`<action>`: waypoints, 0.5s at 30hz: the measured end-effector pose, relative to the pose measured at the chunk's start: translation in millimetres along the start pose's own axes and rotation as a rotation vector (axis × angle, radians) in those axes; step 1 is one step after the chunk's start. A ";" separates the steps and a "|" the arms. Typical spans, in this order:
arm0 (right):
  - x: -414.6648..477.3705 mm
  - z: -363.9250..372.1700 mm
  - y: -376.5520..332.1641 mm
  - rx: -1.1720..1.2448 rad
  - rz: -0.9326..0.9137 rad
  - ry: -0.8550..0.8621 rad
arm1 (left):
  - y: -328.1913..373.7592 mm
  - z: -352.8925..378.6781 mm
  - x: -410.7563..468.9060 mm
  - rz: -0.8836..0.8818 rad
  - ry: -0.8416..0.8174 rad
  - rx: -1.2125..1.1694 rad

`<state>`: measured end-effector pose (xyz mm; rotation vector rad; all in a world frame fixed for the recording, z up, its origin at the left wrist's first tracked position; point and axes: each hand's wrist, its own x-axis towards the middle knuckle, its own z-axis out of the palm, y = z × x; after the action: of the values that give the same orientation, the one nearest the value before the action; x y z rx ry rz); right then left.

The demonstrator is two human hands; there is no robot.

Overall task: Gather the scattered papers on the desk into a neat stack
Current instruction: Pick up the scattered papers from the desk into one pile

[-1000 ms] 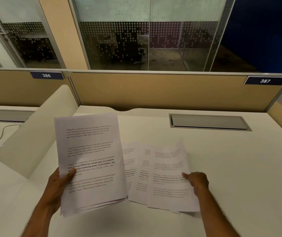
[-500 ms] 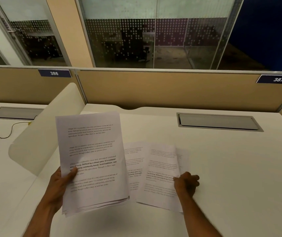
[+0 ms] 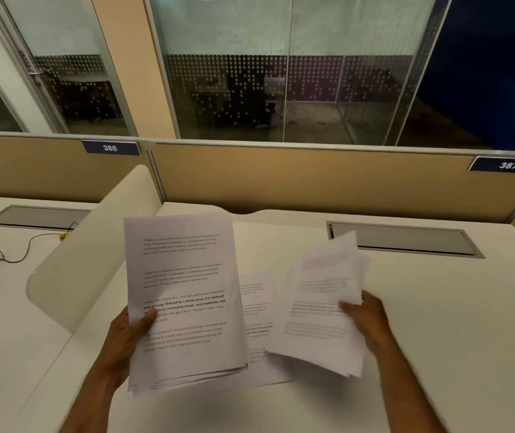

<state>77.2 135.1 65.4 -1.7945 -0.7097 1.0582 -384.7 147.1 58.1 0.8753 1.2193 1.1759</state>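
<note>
My left hand [image 3: 125, 339] grips a thick stack of printed papers [image 3: 184, 295] by its left edge, held upright above the white desk [image 3: 437, 323], thumb on the top page. My right hand [image 3: 365, 317] holds a smaller bundle of loose sheets [image 3: 321, 307] by their right edge, lifted off the desk and tilted, blurred by motion. One printed sheet [image 3: 257, 310] still lies flat on the desk between the two bundles, partly covered by both.
A curved white divider panel [image 3: 87, 267] rises at the left of the desk. A grey cable hatch [image 3: 406, 239] is set in the desk at the back right, another hatch [image 3: 34, 217] at the left with a thin black cable [image 3: 16, 257]. A tan partition [image 3: 312, 179] runs behind.
My right hand slid the spread sheets together on the desk, closed on them and lifted them up. The left hand's stack has stayed put.
</note>
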 end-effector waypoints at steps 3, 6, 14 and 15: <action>-16.4 -30.0 -58.2 0.261 -0.123 -0.195 | 4.8 6.0 2.3 0.015 -0.012 -0.010; -33.6 -39.8 -99.2 0.352 -0.186 -0.403 | 10.9 14.1 2.2 0.028 -0.017 -0.019; -57.8 64.8 -109.5 0.326 -0.223 -0.581 | 23.1 48.3 -2.1 0.077 -0.093 0.018; -59.0 76.4 -106.2 0.310 -0.220 -0.581 | 25.0 52.1 -3.1 0.090 -0.111 0.034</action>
<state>-21.1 164.0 166.0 -1.1157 -0.9973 1.4627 -338.3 154.1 91.9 1.0169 1.1225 1.1651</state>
